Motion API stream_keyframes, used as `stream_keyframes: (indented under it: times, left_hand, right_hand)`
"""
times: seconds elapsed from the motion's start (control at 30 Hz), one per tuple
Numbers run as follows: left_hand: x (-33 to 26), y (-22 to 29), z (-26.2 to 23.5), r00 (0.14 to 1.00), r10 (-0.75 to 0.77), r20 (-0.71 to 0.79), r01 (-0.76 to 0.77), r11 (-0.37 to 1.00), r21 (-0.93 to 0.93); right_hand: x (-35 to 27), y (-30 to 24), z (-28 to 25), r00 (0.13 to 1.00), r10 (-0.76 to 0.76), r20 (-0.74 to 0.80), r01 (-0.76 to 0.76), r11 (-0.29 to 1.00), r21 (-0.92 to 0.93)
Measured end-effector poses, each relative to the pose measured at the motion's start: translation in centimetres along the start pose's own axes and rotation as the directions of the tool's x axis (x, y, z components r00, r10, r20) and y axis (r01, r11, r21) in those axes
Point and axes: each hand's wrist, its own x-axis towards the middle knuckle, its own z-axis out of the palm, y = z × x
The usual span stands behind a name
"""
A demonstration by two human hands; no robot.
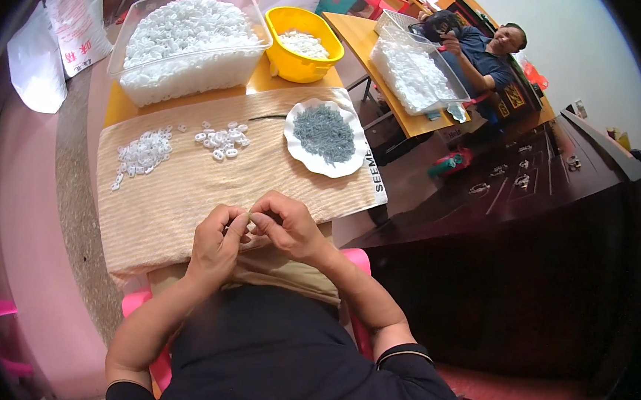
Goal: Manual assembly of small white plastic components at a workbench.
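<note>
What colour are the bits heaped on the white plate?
Grey-blue, on the plate; the head view shows the heap best.

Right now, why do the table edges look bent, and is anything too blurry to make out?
Head view: the fisheye lens bows the table edge and darkens the corners. Light is soft and even, without harsh glare. Both hands, left and right, look sharp, but the tiny piece pinched between them is too small to identify.

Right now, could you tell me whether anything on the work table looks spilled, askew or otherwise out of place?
Nothing stands out. The small white pieces lie in loose piles on the striped cloth, the grey pieces stay heaped on the white plate, and the clear tub and yellow bowl sit upright. The left hand and right hand meet over the cloth's near edge.
</note>
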Motion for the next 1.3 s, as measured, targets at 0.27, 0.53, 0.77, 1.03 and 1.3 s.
stream_keyframes:
  times: [0.27,0.53,0.77,1.03,1.3]
  left_hand:
    - [0.0,0.0,0.0,1.000,-0.009,0.029,0.009,1.000,-0.008]
    - [0.0,0.6,0.3,0.998,0.066,-0.009,-0.064,0.990,0.124]
    - [0.3,-0.3,0.0,0.960,0.277,0.022,-0.270,0.908,0.320]
    - [0.3,1.3,0.1,0.859,0.509,0.060,-0.485,0.768,0.418]
    - [0.2,1.6,0.1,0.835,0.546,0.077,-0.522,0.740,0.424]
  right_hand:
    - [0.3,-0.4,0.2,0.958,-0.279,-0.066,0.255,0.934,-0.249]
    - [0.1,0.3,-0.4,0.973,-0.232,-0.010,0.225,0.953,-0.201]
    - [-0.2,0.4,-0.4,0.982,-0.186,-0.025,0.183,0.978,-0.098]
    - [-0.5,-0.4,-0.7,0.992,0.105,0.065,-0.113,0.984,0.135]
    - [-0.3,0.7,-1.2,0.951,0.232,0.205,-0.302,0.841,0.448]
